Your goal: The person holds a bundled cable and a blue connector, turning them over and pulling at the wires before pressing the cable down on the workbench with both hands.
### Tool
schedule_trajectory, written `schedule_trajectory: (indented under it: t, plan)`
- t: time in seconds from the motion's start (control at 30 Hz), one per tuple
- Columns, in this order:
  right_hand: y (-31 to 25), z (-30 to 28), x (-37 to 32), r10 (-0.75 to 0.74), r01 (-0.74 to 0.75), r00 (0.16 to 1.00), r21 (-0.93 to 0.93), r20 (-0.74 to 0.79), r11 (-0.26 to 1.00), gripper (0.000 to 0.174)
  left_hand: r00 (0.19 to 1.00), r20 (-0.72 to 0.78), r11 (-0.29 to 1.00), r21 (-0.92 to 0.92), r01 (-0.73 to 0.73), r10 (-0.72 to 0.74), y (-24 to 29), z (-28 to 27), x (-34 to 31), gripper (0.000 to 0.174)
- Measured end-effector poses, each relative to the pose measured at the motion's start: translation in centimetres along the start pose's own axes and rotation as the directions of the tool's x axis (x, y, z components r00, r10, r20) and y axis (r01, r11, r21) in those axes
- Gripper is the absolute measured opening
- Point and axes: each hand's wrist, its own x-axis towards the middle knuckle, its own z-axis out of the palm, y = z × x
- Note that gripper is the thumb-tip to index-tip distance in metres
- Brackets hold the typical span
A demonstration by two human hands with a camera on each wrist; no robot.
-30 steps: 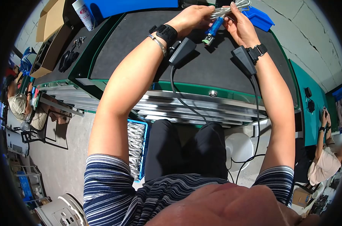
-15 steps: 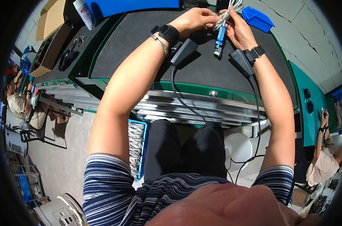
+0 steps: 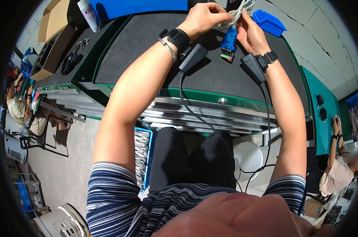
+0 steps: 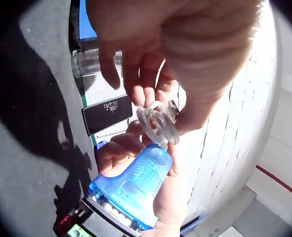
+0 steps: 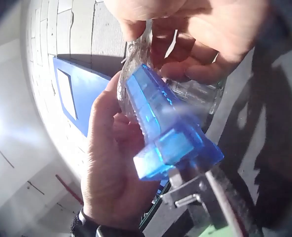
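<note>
A coiled bundle of clear, silvery cable [image 3: 239,16] is held up over the dark mat at the bench's far edge. My left hand [image 3: 206,19] pinches it between thumb and fingertips from the left. From the right, my right hand [image 3: 253,36] holds the same coil with thumb and fingers. Out of the coil hangs a translucent blue plug housing [image 4: 136,180], pointing down toward me in the head view. At its lower end are a metal clip and a dark part with a green label [image 4: 81,232]. A small metallic piece [image 4: 173,107] shows by the left thumb.
A phone [image 4: 109,114] with a lit screen lies beyond the hands. Right of them stands a blue bin [image 3: 269,23]. A spray can [image 3: 88,15], keys [image 3: 83,43] and an open carton [image 3: 52,23] are at left. A blue crate [image 3: 150,158] of bundled cables stands below.
The blue plug has swung from slanting to hanging nearly straight and turned its broad face. The coil has tipped more upright between the hands, and the left hand has shifted slightly at the cable.
</note>
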Motion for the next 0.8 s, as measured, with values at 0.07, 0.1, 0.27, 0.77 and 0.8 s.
schedule_trajectory:
  t: [0.07, 0.1, 0.27, 0.77, 0.8]
  plan:
    - [-0.3, 0.2, -0.2, -0.002, 0.002, 1.0, 0.012, 0.015, 1.0, 0.042, 0.997, -0.022, 0.991, -0.113, 0.075, -0.078, 0.6, 0.1, -0.3, 0.027]
    - [-0.4, 0.4, -0.3, -0.006, 0.005, 1.0, 0.024, 0.03, 1.0, 0.038, 0.997, -0.021, 0.991, -0.112, 0.077, -0.08, 0.3, 0.1, -0.3, 0.027]
    - [0.3, -0.6, 0.4, -0.002, 0.002, 1.0, 0.006, -0.01, 1.0, 0.036, 0.998, 0.055, 0.997, 0.072, -0.04, 0.036, -2.2, -0.8, 0.7, 0.035]
    - [0.8, -1.0, 0.6, -0.013, 0.007, 0.996, -0.063, -0.093, 0.998, 0.033, 0.997, 0.033, 0.995, -0.068, -0.067, 0.069, -2.4, 0.2, 0.4, 0.041]
    - [0.7, -1.0, 0.7, -0.002, -0.003, 0.997, -0.064, -0.079, 0.998, 0.033, 0.997, 0.032, 0.995, -0.069, -0.067, 0.069, -2.1, 0.3, 0.4, 0.041]
